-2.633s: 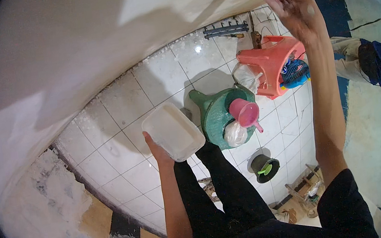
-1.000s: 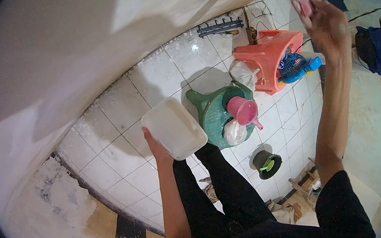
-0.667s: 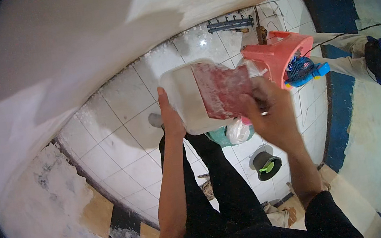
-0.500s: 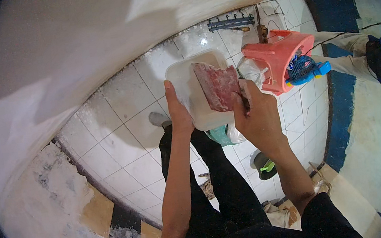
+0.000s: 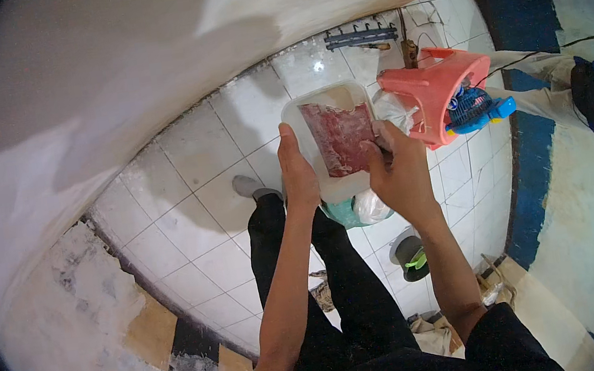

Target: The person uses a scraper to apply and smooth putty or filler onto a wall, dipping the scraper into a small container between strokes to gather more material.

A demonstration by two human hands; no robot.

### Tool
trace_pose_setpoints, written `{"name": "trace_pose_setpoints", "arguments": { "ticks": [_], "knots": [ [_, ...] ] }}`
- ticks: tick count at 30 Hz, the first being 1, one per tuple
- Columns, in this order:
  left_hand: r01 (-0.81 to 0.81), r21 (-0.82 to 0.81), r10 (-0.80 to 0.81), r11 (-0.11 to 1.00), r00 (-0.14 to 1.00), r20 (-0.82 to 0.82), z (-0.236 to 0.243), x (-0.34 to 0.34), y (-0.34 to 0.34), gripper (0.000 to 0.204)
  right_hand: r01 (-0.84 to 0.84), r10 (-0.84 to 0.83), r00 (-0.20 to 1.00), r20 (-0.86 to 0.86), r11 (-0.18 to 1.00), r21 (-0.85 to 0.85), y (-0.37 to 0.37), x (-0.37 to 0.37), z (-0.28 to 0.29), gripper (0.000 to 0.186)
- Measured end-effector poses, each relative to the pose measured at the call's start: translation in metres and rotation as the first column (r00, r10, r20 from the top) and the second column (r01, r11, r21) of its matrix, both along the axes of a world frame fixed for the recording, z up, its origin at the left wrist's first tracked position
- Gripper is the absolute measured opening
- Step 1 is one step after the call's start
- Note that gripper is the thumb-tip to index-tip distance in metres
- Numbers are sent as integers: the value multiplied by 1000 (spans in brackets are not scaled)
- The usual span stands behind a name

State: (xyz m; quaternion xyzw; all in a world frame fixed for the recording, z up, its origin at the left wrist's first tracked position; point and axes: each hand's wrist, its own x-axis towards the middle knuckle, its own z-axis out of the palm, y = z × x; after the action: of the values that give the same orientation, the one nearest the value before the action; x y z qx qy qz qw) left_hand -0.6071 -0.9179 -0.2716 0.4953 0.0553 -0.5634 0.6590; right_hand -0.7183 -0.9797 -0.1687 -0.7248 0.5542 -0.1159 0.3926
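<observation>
My 2 hands are both occupied, and what matters is how the red flat sheet [image 5: 340, 138] lies between them. It is over the pale tub [image 5: 334, 94], within the tub's outline, with whitish smears across its face. I can't tell whether its underside touches the tub's bottom or hangs just above it.

My right hand [image 5: 404, 171] is the nearer of the 2: I have the sheet pinched at its right side, thumb on the near part and fingers curled behind, so it reaches leftward from my grip. Something dark shows between those fingers, too small to make out. The sheet's left edge runs from far left to near right, leaning a little; in this view it looks almost as wide as long, so I can't be sure of its long axis.

My left hand [image 5: 298, 174] grasps the tub from the left, thumb up along the wall, the other fingers hidden. A strip of bare tub separates that thumb from the sheet. The tub's long axis points mostly away from me, and I hold it up above the green stool [image 5: 340, 214] and the white bag [image 5: 370, 208].
</observation>
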Motion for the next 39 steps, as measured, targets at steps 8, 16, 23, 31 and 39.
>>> {"name": "trace_pose_setpoints", "arguments": {
  "ticks": [8,16,23,31,39],
  "knots": [
    [1,91,-22,996,974,226,-12,2,2,61,149,-218,952,217,944,294,-15,-27,-42,14],
    [35,19,-35,999,999,-13,-2,18,-11,72,164,-486,783,388,763,625,-43,-54,-37,18],
    [-118,-23,116,993,989,-95,-15,19,-27,66,192,-630,586,509,719,668,-105,-57,-31,28],
    [-84,99,93,992,992,-88,-36,13,11,71,88,-518,504,691,827,556,-268,-45,-82,23],
    [-90,175,109,980,989,-102,-38,8,43,72,124,-454,556,696,874,470,-294,-37,-5,22]
  ]
}}
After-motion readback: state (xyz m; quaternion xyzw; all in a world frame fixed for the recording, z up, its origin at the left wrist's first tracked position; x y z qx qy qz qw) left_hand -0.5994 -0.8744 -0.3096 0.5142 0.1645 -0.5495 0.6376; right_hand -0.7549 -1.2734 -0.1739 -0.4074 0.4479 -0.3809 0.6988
